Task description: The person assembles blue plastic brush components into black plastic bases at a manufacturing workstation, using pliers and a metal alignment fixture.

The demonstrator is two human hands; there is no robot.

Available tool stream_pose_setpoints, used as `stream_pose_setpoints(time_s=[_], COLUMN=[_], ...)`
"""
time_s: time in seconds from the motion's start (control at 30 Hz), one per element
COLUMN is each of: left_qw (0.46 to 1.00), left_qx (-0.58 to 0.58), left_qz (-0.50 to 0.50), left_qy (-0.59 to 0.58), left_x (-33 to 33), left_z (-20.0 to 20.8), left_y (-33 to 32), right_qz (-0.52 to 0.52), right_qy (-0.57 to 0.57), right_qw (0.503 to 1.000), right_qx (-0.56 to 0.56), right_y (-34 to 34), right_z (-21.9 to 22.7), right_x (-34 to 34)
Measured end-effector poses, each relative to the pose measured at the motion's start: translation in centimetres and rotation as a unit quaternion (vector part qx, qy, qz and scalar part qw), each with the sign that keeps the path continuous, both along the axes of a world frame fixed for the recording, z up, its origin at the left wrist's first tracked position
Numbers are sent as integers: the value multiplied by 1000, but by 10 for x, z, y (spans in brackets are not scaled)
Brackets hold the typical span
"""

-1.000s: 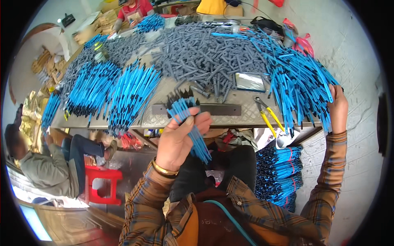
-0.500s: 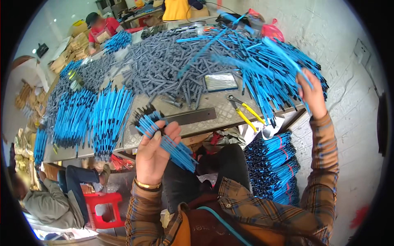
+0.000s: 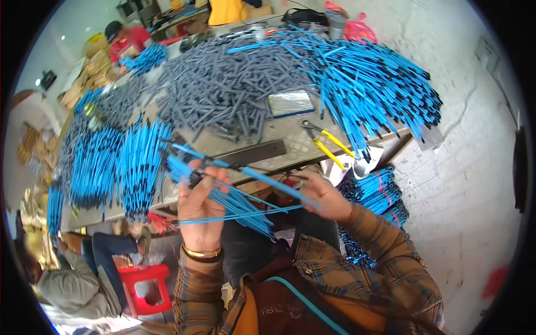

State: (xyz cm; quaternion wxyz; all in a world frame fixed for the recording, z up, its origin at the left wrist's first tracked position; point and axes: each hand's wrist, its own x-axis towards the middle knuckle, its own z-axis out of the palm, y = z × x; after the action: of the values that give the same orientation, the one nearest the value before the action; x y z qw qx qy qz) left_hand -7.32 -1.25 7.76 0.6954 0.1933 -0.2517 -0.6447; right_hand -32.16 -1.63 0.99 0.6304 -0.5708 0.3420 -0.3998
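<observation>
Head view: thin blue rods (image 3: 223,195), bundled

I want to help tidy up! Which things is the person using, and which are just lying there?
Using:
left hand holding bundle of blue rods
right hand holding single blue rod

Lying about:
yellow-handled pliers
grey tube heap
red stool

Left hand (image 3: 202,207) raised, fingers curled shut; right hand (image 3: 324,196) beside it, fingers pinched.
</observation>
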Motion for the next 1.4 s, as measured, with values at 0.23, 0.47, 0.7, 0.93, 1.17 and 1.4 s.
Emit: stream_pose_setpoints(time_s=[0.23,0.47,0.7,0.93,1.17,1.4], left_qw=[985,993,990,937,917,880], left_qx=[-8,-53,-57,-121,183,118], left_qz=[167,-82,-124,-220,-353,-459], left_qy=[-44,72,21,-243,41,13], left_x=[-15,-1,2,41,114,107], left_z=[9,10,16,26,17,7], left_y=[-1,2,10,15,43,44], right_qz=[2,-159,69,149,115,66], right_qy=[298,130,-50,211,81,1], right_qw=[900,940,996,946,903,868], right_qx=[-319,-272,8,-198,-405,-492], right_y=[21,31,44,16,-15,-13], right_z=[13,-23,-44,-42,27,44], right_x=[19,27,44,23,39,98])
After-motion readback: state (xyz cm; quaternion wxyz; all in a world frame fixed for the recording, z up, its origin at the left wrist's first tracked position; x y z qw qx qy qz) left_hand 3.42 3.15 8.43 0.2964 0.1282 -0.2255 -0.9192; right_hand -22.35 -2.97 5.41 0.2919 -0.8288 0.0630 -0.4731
